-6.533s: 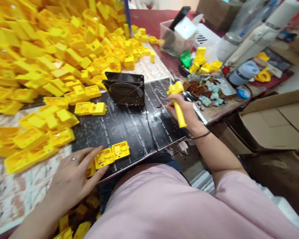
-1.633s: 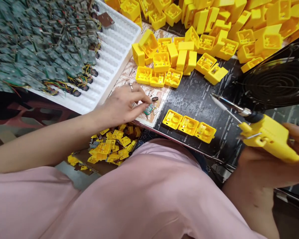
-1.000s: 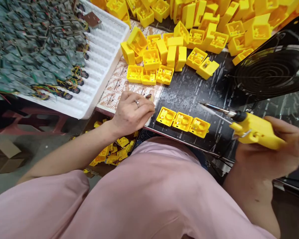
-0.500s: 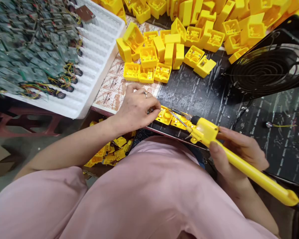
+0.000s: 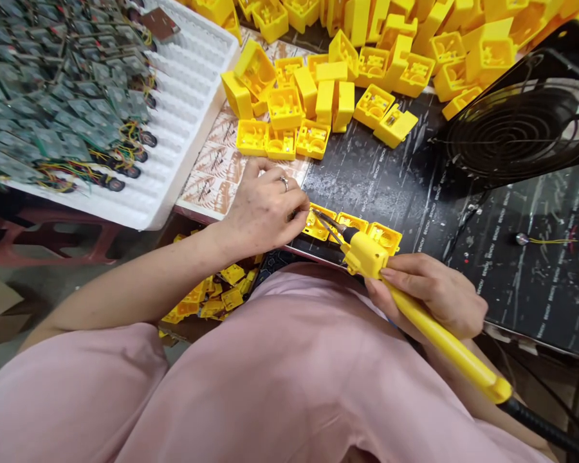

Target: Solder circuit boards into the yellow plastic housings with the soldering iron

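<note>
Right hand [image 5: 427, 292]: gripped the soldering iron [image 5: 367, 253].
Left hand [image 5: 270, 209]: fingers bunched beside the leftmost case; any pinched part was hidden.
Leftmost case [image 5: 312, 229]: open on the counter [image 5: 357, 177], at the iron's tip.
Soldering: seemingly underway; next called for steadiness.

Bench [image 5: 357, 167] is showing black and leaf-patterned covering [image 5: 217, 175], three open yellow casings [image 5: 389, 236] are lying along the near edge, further casings [image 5: 284, 108] are sitting heaped behind, black fan [image 5: 509, 138] is standing at right, small wired part [image 5: 522, 239] is lying nearby.
</note>
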The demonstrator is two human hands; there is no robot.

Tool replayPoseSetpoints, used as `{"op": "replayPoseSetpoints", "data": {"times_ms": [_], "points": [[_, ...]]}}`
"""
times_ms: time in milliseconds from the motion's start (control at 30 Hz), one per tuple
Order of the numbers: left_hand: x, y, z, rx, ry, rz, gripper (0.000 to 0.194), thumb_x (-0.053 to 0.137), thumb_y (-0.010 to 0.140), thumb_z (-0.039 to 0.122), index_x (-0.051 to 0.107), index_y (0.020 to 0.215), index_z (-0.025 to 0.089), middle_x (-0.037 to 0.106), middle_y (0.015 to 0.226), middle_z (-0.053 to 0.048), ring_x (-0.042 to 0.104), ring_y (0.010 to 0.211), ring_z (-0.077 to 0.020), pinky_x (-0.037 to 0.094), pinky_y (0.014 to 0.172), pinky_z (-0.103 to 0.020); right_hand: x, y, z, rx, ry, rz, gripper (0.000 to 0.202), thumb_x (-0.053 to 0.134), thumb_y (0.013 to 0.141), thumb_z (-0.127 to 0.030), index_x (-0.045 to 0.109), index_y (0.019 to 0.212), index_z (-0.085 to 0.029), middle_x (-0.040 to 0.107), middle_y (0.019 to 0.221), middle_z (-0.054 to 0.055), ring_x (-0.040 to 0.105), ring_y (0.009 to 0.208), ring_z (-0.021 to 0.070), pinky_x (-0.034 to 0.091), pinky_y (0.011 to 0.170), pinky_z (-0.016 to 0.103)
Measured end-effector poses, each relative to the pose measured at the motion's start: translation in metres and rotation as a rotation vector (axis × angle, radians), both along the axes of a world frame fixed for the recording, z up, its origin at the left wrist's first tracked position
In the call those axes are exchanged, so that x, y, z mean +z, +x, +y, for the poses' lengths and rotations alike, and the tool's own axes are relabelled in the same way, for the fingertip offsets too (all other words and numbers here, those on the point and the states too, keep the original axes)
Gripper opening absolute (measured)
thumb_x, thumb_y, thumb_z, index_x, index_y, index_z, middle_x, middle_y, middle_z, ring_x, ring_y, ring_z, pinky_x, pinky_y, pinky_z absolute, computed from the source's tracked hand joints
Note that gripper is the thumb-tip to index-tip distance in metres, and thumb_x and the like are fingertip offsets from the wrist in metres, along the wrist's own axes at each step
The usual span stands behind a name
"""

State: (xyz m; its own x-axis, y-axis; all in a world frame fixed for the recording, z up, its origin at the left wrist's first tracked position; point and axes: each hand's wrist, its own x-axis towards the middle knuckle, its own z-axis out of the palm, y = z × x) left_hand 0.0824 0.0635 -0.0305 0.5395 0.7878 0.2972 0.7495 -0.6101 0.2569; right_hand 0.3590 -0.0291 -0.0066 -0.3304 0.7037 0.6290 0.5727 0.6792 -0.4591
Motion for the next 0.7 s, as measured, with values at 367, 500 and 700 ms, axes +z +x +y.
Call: {"op": "replayPoseSetpoints", "data": {"times_ms": [367,500,700], "points": [[0.01,0.005,0.004,-0.016,-0.118,-0.01,0.026,0.058,0.095,0.034,0.072,0.075,0.026,0.067,0.076,-0.003,0.068,0.097,-0.0301,0.052,0.108,-0.064,0.012,0.017,-0.001,0.013,-0.021,-0.027,0.02,0.085,0.092,-0.015,0.069,0.098,-0.025,0.08,0.083,-0.001,0.074,0.062,0.0152,0.057,0.049,0.024],[0.011,0.004,0.004,-0.016,-0.13,0.002,0.024,0.06,0.095,0.033,0.07,0.075,0.026,0.069,0.078,-0.004,0.069,0.099,-0.0304,0.051,0.109,-0.065,0.008,0.009,0.002,0.032,0.004,-0.031,0.028,0.094,0.087,-0.019,0.068,0.099,-0.022,0.08,0.083,0.001,0.074,0.062,0.0147,0.052,0.046,0.023],[0.015,0.004,0.006,-0.053,-0.164,-0.002,0.026,0.059,0.096,0.031,0.068,0.073,0.025,0.072,0.081,-0.004,0.07,0.1,-0.0304,0.05,0.11,-0.065,0.01,0.009,0.005,0.048,-0.008,-0.072,0.025,0.094,0.089,-0.026,0.069,0.095,-0.024,0.08,0.082,-0.003,0.074,0.064,0.0124,0.053,0.05,0.023]]}}
